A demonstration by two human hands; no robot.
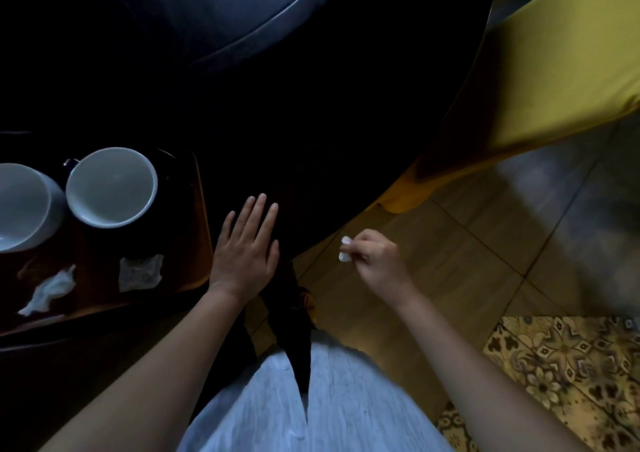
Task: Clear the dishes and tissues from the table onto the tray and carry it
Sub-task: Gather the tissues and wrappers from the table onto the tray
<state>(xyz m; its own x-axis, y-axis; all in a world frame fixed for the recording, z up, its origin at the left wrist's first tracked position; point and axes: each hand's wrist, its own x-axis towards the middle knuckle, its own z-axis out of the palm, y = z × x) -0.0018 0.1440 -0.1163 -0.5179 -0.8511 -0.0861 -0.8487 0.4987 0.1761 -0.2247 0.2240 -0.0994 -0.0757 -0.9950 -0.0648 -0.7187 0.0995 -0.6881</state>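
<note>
Nearest to us, we see two bare forearms reaching out over a pale blue-white garment (311, 406). Our left hand (247, 250) lies flat, palm down, fingers straight and together, gripping nothing; it rests on the dark round tabletop (311, 122) just beside the right edge of the tray. Our right hand (375, 256) hangs over the tan tiled floor (450, 261), off the table edge, with thumb and fingertips pinched on one small white tissue scrap (345, 250).

We count one dark brown rectangular tray (199, 230) at the left. On it lie two more tissues: one flat, crumpled greyish tissue (140, 272) near the tray's right edge and one twisted white tissue (48, 290) to its left. Behind these stand two white round cups (110, 186), touching or nearly touching; the left one is cut off by the frame edge.

Farther out, we see one yellow fabric-covered seat (554, 70) at the right and one patterned floral mat (561, 368) on the floor. We read no brand, label or writing on any item.
</note>
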